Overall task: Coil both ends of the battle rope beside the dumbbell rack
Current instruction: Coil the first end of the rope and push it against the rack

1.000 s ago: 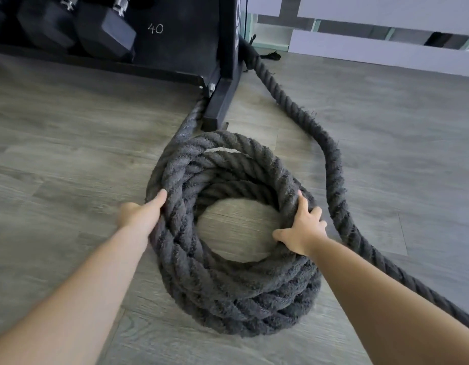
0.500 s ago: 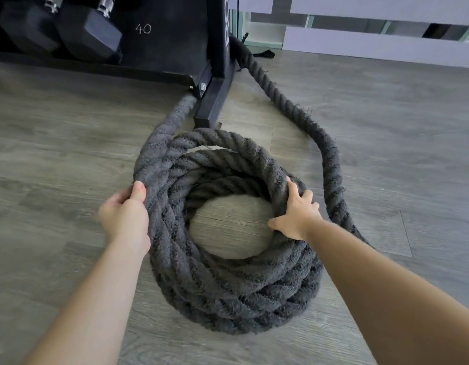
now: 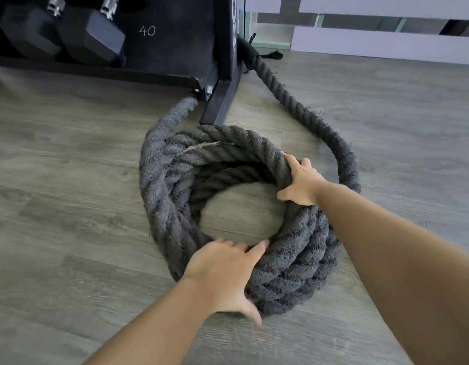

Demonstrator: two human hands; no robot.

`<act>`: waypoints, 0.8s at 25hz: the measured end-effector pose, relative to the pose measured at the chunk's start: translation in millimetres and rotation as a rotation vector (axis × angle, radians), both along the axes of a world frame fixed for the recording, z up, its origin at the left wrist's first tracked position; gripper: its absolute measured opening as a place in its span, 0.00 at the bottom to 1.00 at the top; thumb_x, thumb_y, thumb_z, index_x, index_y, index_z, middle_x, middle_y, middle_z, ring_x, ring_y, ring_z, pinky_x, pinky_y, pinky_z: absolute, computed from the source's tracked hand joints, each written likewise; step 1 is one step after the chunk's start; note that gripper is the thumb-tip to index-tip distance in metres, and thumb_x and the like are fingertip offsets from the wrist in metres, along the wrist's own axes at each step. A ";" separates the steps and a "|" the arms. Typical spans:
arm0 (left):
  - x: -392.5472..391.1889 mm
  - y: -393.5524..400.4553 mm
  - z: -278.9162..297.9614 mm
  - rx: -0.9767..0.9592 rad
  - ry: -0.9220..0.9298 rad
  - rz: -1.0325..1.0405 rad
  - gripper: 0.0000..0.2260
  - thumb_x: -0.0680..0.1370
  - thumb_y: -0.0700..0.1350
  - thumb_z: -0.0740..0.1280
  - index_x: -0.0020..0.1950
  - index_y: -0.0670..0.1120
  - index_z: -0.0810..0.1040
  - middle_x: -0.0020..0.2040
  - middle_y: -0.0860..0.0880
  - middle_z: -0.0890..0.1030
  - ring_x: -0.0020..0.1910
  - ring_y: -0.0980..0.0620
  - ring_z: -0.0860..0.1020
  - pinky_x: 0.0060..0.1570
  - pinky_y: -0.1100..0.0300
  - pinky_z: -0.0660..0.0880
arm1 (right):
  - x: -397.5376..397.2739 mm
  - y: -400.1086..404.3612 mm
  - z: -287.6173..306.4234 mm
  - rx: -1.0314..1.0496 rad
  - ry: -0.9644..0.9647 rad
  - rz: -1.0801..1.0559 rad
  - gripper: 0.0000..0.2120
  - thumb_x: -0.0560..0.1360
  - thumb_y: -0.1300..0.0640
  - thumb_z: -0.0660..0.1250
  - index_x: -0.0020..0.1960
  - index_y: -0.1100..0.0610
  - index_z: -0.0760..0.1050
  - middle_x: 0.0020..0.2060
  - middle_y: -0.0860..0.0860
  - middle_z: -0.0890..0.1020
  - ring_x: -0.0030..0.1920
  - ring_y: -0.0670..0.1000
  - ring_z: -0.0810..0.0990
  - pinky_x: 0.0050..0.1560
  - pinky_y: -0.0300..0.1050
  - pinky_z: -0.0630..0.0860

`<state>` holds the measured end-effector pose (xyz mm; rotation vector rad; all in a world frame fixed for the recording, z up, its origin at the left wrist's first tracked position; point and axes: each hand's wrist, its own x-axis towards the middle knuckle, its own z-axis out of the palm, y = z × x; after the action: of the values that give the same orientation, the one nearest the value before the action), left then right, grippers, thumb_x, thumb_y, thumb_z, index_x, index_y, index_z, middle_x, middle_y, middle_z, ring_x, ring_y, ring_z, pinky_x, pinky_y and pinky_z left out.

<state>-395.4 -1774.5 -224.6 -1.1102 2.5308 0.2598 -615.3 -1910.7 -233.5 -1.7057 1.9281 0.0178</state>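
While one end of the rope (image 3: 236,206) is already stacked in a thick coil on the floor (image 3: 70,233), just in front of the foot of the dumbbell rack (image 3: 222,101), the step in hand is judged to be the tidying and seating of that coil. The coil is held from two sides. The right hand (image 3: 303,180) is clamped over the top turns at the far right of the ring, with the thumb tucked inside the opening and the fingers wrapped over the outside. The left hand (image 3: 225,272) is laid on the near edge of the ring, fingers spread and fairly straight, thumb out toward the floor; it appears to be pressing rather than gripping, though blur leaves this uncertain. The hands are kept well apart, with the open centre of the coil between them. A second length of rope (image 3: 341,148) is seen running from behind the rack, curving round the right of the coil and passing behind the right forearm. The next move is judged to call for this loose length to be taken up and coiled likewise.
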 end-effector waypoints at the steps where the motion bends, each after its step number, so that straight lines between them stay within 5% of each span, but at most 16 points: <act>1: -3.0 -0.9 -6.9 -0.038 -0.010 0.030 0.52 0.65 0.75 0.67 0.79 0.49 0.53 0.66 0.46 0.76 0.62 0.43 0.74 0.66 0.48 0.68 | 2.0 -1.8 -0.9 -0.021 -0.021 -0.010 0.51 0.70 0.48 0.73 0.80 0.37 0.41 0.73 0.56 0.58 0.70 0.66 0.63 0.66 0.61 0.70; 5: -12.4 -0.2 -19.7 -0.103 -0.043 0.176 0.41 0.70 0.68 0.69 0.76 0.49 0.61 0.64 0.44 0.77 0.63 0.41 0.73 0.69 0.45 0.64 | 6.8 28.1 5.0 -0.231 -0.081 -0.467 0.58 0.65 0.27 0.71 0.81 0.47 0.42 0.78 0.58 0.52 0.76 0.66 0.55 0.71 0.68 0.62; 8: -14.6 -6.0 -21.3 -0.145 -0.031 0.244 0.37 0.68 0.69 0.69 0.70 0.50 0.67 0.62 0.46 0.78 0.62 0.43 0.74 0.67 0.47 0.64 | 16.0 83.8 -0.9 -0.156 -0.191 -0.788 0.61 0.63 0.18 0.61 0.81 0.55 0.46 0.77 0.61 0.56 0.76 0.64 0.55 0.72 0.67 0.60; 12: 4.3 -39.1 -18.9 -0.205 -0.010 0.329 0.36 0.64 0.73 0.69 0.64 0.54 0.71 0.61 0.50 0.78 0.62 0.44 0.73 0.67 0.46 0.62 | 46.1 91.5 -13.1 0.067 -0.320 -0.740 0.60 0.64 0.19 0.60 0.82 0.54 0.44 0.78 0.60 0.54 0.76 0.66 0.54 0.73 0.63 0.56; 16: 13.0 -53.1 -22.8 -0.256 -0.094 0.390 0.39 0.62 0.76 0.68 0.67 0.57 0.72 0.68 0.49 0.70 0.70 0.43 0.64 0.73 0.33 0.45 | 58.2 61.4 -12.7 0.133 -0.275 -0.673 0.63 0.63 0.18 0.59 0.82 0.53 0.37 0.79 0.62 0.49 0.76 0.69 0.52 0.75 0.64 0.54; 20: 0.8 -46.7 -19.4 -0.271 -0.126 0.467 0.44 0.62 0.74 0.71 0.73 0.57 0.65 0.73 0.45 0.60 0.72 0.41 0.58 0.73 0.33 0.45 | 53.7 73.4 -8.7 0.120 -0.248 -0.601 0.62 0.63 0.17 0.57 0.81 0.51 0.36 0.80 0.59 0.44 0.77 0.68 0.51 0.73 0.66 0.57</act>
<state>-394.6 -1821.2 -244.0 -1.7606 2.2114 -0.0401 -561.6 -1837.3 -242.2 -0.9490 2.1168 -0.2831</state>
